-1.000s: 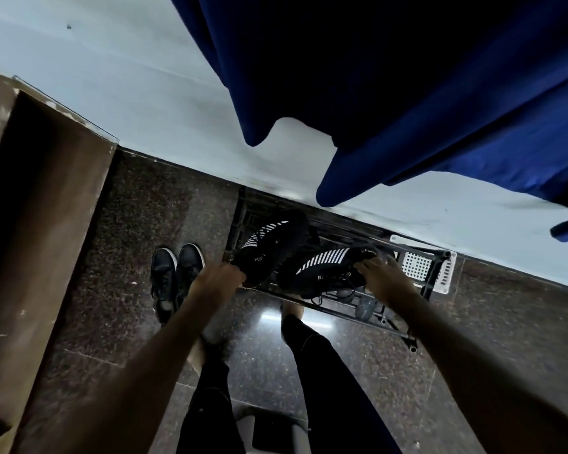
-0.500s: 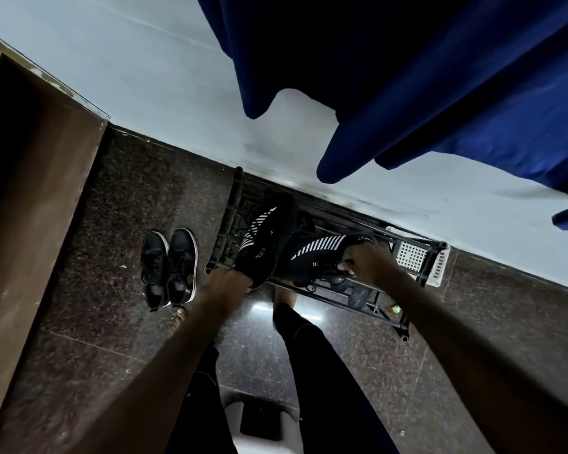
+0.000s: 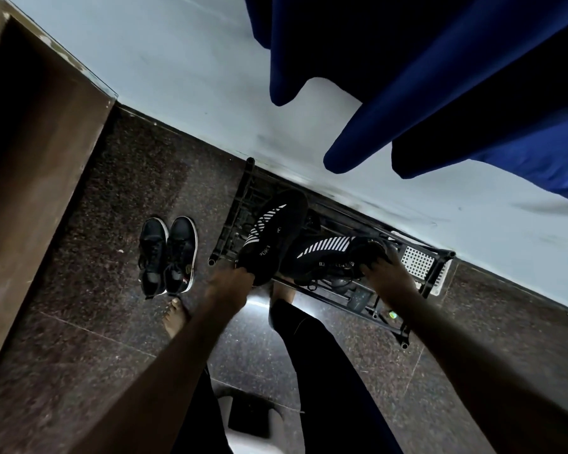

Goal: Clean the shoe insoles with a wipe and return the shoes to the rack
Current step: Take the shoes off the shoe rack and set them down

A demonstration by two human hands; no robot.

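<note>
Two black knit shoes with white diagonal stripes are over the black wire shoe rack [image 3: 232, 217] that stands against the wall. My left hand [image 3: 231, 283] grips the heel of the left shoe [image 3: 273, 234], whose toe points toward the wall. My right hand [image 3: 386, 273] grips the heel end of the right shoe [image 3: 328, 257], which lies across the rack's top tier. No wipe is visible.
A pair of black sneakers with white soles [image 3: 166, 257] stands on the dark speckled floor left of the rack. A brown wooden panel [image 3: 30, 178] fills the left side. Blue curtains [image 3: 423, 77] hang overhead. A white perforated basket [image 3: 420, 262] sits at the rack's right end.
Both shoes have moved further onto the rack's top, toward the wall. The camera view has shifted slightly, and my hands have kept their hold on the heels.
</note>
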